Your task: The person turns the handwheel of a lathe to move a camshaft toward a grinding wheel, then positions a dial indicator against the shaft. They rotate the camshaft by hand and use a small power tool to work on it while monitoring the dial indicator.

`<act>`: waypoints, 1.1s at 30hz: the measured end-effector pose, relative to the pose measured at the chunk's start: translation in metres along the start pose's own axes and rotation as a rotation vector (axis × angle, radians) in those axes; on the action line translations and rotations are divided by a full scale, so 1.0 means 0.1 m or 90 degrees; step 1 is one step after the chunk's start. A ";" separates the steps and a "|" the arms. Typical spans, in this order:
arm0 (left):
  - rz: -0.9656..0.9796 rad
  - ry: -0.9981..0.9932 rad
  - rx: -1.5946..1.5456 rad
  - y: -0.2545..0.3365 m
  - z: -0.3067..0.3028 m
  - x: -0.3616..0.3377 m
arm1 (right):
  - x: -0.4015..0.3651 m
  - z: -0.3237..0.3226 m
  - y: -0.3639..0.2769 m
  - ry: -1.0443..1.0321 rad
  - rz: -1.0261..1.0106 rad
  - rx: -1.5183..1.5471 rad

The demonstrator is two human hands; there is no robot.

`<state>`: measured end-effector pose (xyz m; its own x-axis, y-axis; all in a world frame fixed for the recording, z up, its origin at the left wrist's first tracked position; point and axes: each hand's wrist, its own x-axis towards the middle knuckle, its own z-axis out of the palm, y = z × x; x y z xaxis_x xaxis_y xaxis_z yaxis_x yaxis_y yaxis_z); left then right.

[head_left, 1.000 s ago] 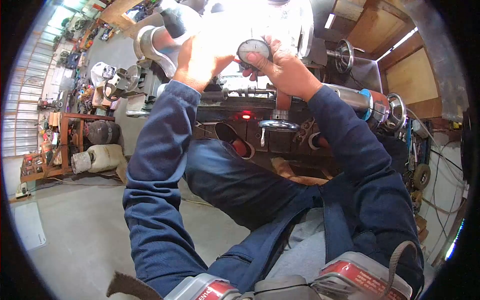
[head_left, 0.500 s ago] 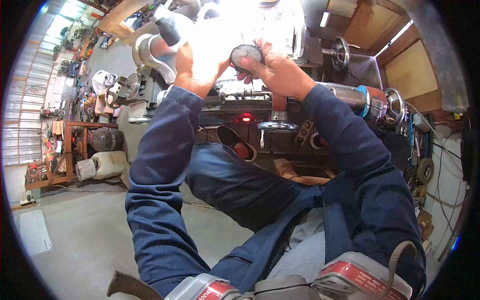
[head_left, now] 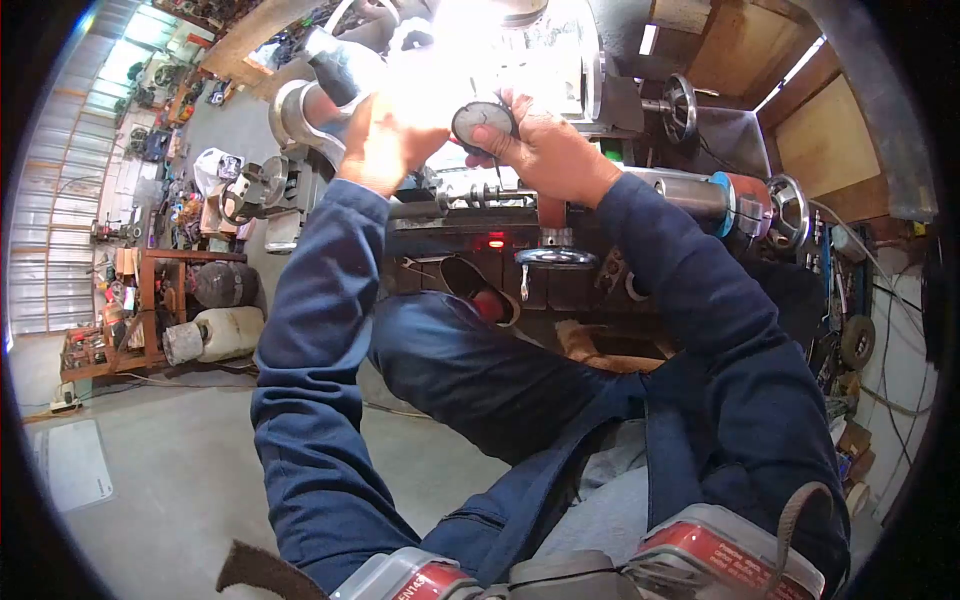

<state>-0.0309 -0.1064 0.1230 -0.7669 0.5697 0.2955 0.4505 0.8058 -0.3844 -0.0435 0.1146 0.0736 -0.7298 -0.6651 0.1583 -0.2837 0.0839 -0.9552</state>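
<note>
A round dial gauge (head_left: 483, 128) with a pale face and dark rim is held in my right hand (head_left: 551, 148), the thumb lying across its face. Just left of the gauge is my left hand (head_left: 388, 138), its fingers closed near the gauge's edge; glare washes out the fingertips, and what they hold is too bright to make out. Both hands are over a metal machine (head_left: 690, 195) with a threaded shaft below them. Strong white light hides the machine part behind my hands.
A chrome handwheel (head_left: 556, 258) sits below my right hand, with more handwheels (head_left: 681, 108) at the right. A curved metal pipe (head_left: 300, 115) is left of my left hand. A rusty rack (head_left: 143, 300) and a gas cylinder (head_left: 228, 332) stand at the left.
The gauge and my right hand have shifted slightly left and down. My left hand has moved slightly left, its back turned more into the light.
</note>
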 end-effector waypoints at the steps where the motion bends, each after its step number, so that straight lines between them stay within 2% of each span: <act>1: 0.061 -0.013 0.016 -0.07 0.01 0.01 | 0.00 -0.01 -0.01 -0.005 -0.014 0.002; 4: 0.009 -0.107 -0.081 -0.13 -0.04 0.04 | 0.00 0.00 -0.03 -0.001 -0.002 0.028; 5: 0.093 -0.038 -0.021 -0.17 0.03 0.00 | -0.02 0.00 -0.06 0.012 0.005 0.005; 8: -0.075 0.042 0.000 0.08 -0.04 0.04 | -0.07 -0.02 -0.17 0.031 0.012 -0.020; 9: -0.084 0.059 0.013 0.16 -0.12 0.07 | -0.05 -0.01 -0.12 0.025 0.009 0.001; 12: -0.194 -0.027 -0.039 0.20 -0.12 0.11 | -0.03 0.03 -0.05 0.013 0.009 0.035; 14: 0.077 0.024 -0.034 -0.12 0.05 0.03 | -0.03 0.00 -0.07 0.007 0.012 0.036; 18: -0.007 -0.122 -0.017 -0.26 0.07 -0.05 | -0.04 -0.02 -0.10 -0.013 0.032 0.017; 19: 0.016 -0.078 -0.077 -0.18 -0.04 0.02 | -0.03 -0.02 -0.09 -0.014 0.038 0.011; 20: 0.105 -0.005 -0.103 -0.12 -0.17 0.09 | -0.02 -0.02 -0.06 -0.011 0.023 -0.002; 22: -0.033 -0.062 -0.038 0.02 -0.15 0.12 | -0.01 0.01 0.02 -0.010 -0.003 -0.026; 25: -0.145 -0.052 -0.032 0.17 -0.13 0.11 | -0.04 0.01 -0.04 0.002 -0.008 0.001; 28: -0.050 -0.018 -0.075 0.00 -0.01 0.09 | -0.03 0.03 -0.01 0.011 0.000 0.021; 31: 0.072 -0.096 -0.093 -0.16 -0.08 0.10 | -0.04 0.03 -0.05 0.022 -0.005 0.049; 33: 0.067 -0.160 -0.045 -0.29 0.02 0.02 | -0.05 0.03 -0.07 0.021 -0.005 0.041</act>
<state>-0.0461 -0.1287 0.1330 -0.7996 0.5998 0.0279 0.5573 0.7586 -0.3376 -0.0358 0.1154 0.0788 -0.7483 -0.6404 0.1729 -0.2500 0.0309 -0.9678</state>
